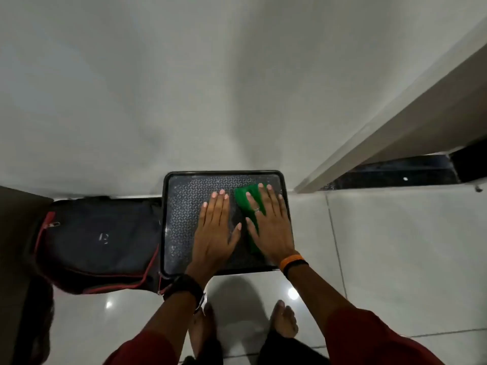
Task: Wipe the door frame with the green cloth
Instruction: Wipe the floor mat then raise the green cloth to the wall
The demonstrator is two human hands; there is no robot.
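On black tray (181,206): green cloth (249,206) folded, under right hand (268,227); left hand (214,230) flat; fingers spread.

We saw a black tray (179,206) with a patterned surface standing against the pale wall (131,88), above the glossy tiled floor (395,259). Just left of it, touching its edge, lay a dark bag (100,241) with red piping and a red zipper pull (48,219).
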